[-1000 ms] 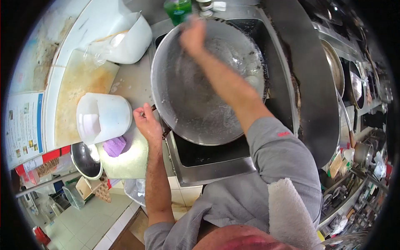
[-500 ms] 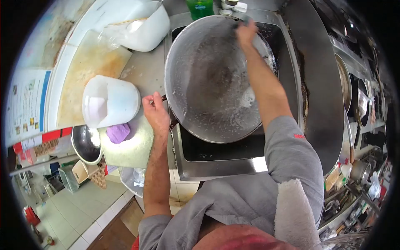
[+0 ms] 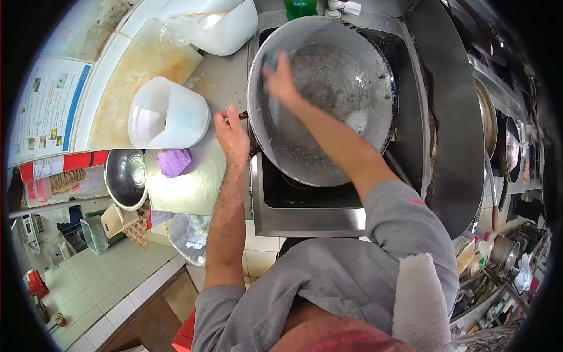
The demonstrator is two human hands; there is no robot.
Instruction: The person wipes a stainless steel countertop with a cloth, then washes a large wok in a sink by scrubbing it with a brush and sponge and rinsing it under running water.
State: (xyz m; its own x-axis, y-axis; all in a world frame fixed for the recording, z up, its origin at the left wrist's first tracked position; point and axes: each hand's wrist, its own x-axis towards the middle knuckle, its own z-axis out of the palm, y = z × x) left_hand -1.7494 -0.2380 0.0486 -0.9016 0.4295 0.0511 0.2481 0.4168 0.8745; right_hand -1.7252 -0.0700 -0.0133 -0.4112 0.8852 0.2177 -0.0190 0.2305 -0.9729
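A large round metal pot [image 3: 328,135] rests tilted over the sink, wet inside, with a patch of white foam [image 3: 356,122]. My left hand [image 3: 232,136] is closed round the pot's side handle. Inside the pot, near its upper left wall, my right hand [image 3: 280,79] presses a dark greenish scrubber [image 3: 271,60], which is blurred. Left of my left hand are a white plastic tub [image 3: 189,117] and a crumpled purple cloth [image 3: 173,162].
Behind the pot stand a green bottle [image 3: 300,8] and a white-handled tap part [image 3: 346,7]. Another white container [image 3: 231,29] lies at the upper left. A metal bowl [image 3: 125,179] sits below the tub. Pans [image 3: 488,117] hang at the right.
My right hand has swept from the pot's upper right rim to its left inner wall. My left hand stays on the handle. The whole view has shifted a little.
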